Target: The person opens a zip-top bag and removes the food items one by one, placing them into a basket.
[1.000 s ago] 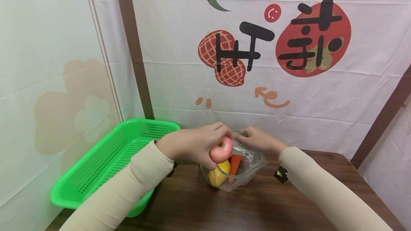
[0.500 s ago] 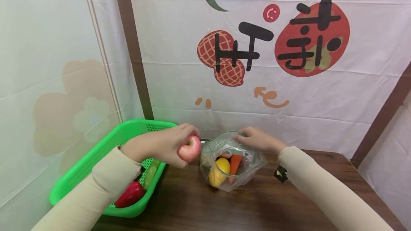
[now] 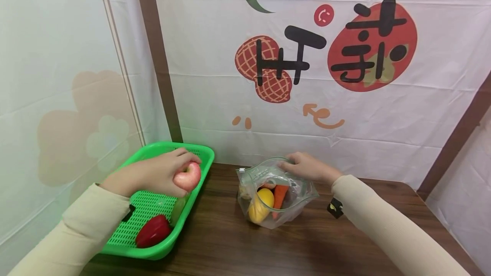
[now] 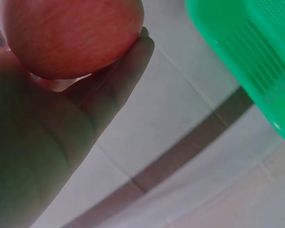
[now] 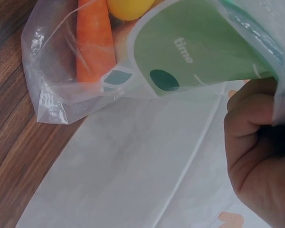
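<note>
My left hand (image 3: 165,173) grips a pink-red apple (image 3: 188,176) above the right side of the green plastic basket (image 3: 207,156). In the left wrist view the apple (image 4: 73,35) sits between the thumb and fingers. My right hand (image 3: 310,167) pinches the back rim of a clear zip bag (image 3: 289,218), whose mouth gapes. Inside the bag are a yellow lemon-like fruit (image 3: 261,205), a carrot (image 3: 281,197) and other produce partly hidden. The right wrist view shows the curled right hand (image 5: 256,142) at the bag's edge, beside a green printed panel (image 5: 199,47).
In the basket lie a dark red pepper-like piece (image 3: 154,230) and a green vegetable (image 3: 178,210), partly covered by the left hand. The brown wooden table (image 3: 230,250) runs up to a printed white cloth wall (image 3: 215,97) behind and at the left.
My left hand has carried the apple leftward, from over the bag to over the basket. The red piece and green vegetable have come into view. The right hand stays at the bag's rim.
</note>
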Demonstrator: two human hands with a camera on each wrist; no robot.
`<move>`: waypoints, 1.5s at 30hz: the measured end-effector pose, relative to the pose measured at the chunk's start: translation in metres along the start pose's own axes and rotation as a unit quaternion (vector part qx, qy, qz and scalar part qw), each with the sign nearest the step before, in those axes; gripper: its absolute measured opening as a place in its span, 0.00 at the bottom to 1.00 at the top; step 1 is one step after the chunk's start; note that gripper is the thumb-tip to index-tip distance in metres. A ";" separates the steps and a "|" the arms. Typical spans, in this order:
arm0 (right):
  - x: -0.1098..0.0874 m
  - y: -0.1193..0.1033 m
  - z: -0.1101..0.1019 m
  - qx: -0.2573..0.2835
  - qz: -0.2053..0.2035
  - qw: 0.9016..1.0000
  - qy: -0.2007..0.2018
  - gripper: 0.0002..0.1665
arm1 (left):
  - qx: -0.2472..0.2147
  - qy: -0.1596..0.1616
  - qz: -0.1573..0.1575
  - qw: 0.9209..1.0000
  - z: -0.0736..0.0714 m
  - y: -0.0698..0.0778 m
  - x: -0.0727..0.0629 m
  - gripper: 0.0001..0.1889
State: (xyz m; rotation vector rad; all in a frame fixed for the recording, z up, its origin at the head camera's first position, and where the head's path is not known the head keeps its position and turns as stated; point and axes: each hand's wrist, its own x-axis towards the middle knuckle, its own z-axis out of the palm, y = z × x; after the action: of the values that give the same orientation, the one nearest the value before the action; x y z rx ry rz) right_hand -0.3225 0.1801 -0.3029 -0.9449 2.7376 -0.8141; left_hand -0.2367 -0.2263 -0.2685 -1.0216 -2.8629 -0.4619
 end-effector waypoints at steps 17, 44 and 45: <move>-0.002 0.003 -0.001 0.015 0.015 1.000 -0.008 0.19 | -0.024 -0.039 -0.076 0.996 0.018 -0.064 -0.055 0.30; 0.003 0.001 -0.002 0.019 0.011 1.000 -0.014 0.23 | -0.080 -0.225 -0.284 0.929 0.039 -0.082 -0.079 0.30; 0.003 0.001 -0.002 0.017 0.010 1.000 -0.014 0.23 | -0.069 -0.228 -0.286 0.928 0.040 -0.081 -0.079 0.30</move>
State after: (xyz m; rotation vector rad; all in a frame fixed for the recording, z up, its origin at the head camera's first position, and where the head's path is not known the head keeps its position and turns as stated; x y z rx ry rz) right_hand -0.3254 0.1799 -0.3015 -0.9134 2.6962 -0.8361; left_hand -0.2252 -0.3219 -0.3402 -0.2951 -3.5926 -0.5162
